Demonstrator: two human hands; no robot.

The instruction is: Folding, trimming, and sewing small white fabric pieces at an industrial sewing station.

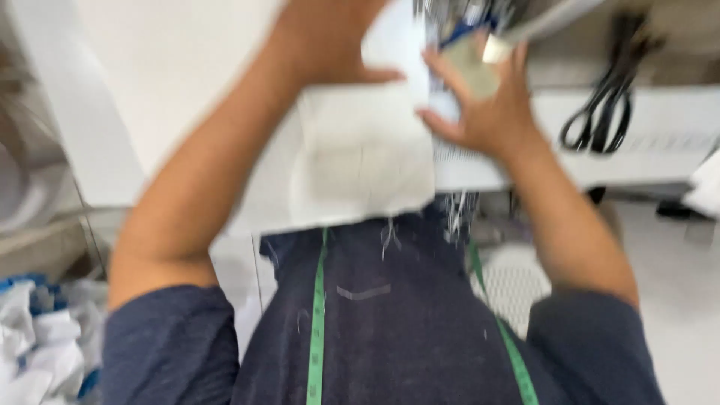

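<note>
Both hands press on one piece of white cloth (364, 161) in the upper middle of the frame. The left hand (330, 41) lies flat on the top edge of the cloth, fingers out and thumb pointing right, so it is open and pushing down, not pinching. The right hand (480, 105) sits at the right edge of the cloth, fingers spread wide, also open and pressing. The hands seem to sit like this to keep the cloth flat and straight, one on each side. The cloth lies on the white sewing table (187, 67), and its lower edge hangs over the front of the table toward the person. Just above the right hand, at the top of the frame, is the blurry head of a sewing machine (465, 19) with shiny metal parts; I cannot see the needle well. At the upper right, one pair of black scissors (604, 105) lies on the table, close by but apart from the hands. One green measuring tape (319, 322) hangs around the person's neck in two strips down the dark blue shirt (390, 330) in the lower middle, likely so it stays handy. At the lower left sits one pile of white cloth pieces (41, 345) with a bit of blue showing.
</note>
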